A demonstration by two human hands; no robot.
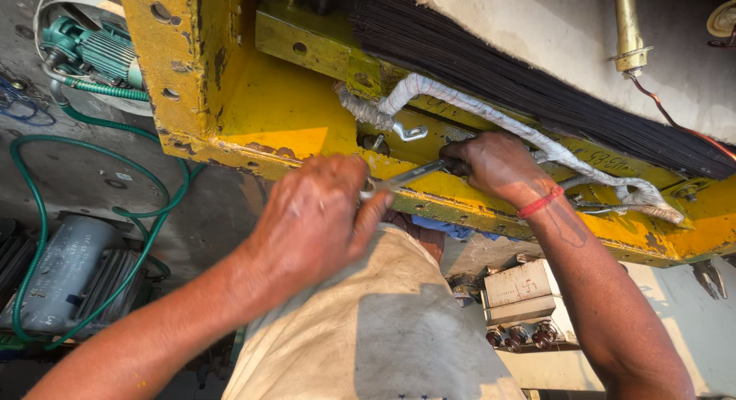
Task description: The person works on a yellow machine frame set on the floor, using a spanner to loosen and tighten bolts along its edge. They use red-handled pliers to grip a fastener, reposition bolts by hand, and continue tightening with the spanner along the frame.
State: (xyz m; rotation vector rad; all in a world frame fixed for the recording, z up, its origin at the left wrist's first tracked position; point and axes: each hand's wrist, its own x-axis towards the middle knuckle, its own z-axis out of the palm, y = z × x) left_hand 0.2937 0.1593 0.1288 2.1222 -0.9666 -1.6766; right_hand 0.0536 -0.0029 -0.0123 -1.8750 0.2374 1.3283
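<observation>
On the grey, dusty floor (92, 170) sits a long green hose (34, 208) that curls in big loops. Beside it lie a grey motor (57, 273) with ribbed sides and, higher up, a green motor (96, 51). A small cream box (521, 293) with round dark red knobs stands near the person's right arm.

Over all this hangs a big yellow metal frame (261, 101). Its paint is chipped and rusty, and it has round holes in it. A thick pack of thin black strips (491, 63) lies along the top of the frame. A bundle wrapped in white cloth tape (491, 113) runs across the frame, rough and frayed. A brass rod (629, 28) with a red wire sticks out of the pale wall above.

The left hand (318, 220) is closed in a fist around one end of a shiny silver wrench (402, 175). The wrench is thin and flat and lies against the yellow frame, between the two hands. The right hand (494, 166) presses on the frame at the far end of the wrench, with its fingers curled down. I cannot tell if those fingers hold the wrench or only touch it. A red band (540, 202) goes around the right wrist. The person's tan cloth (383, 323) looks worn and soft.
</observation>
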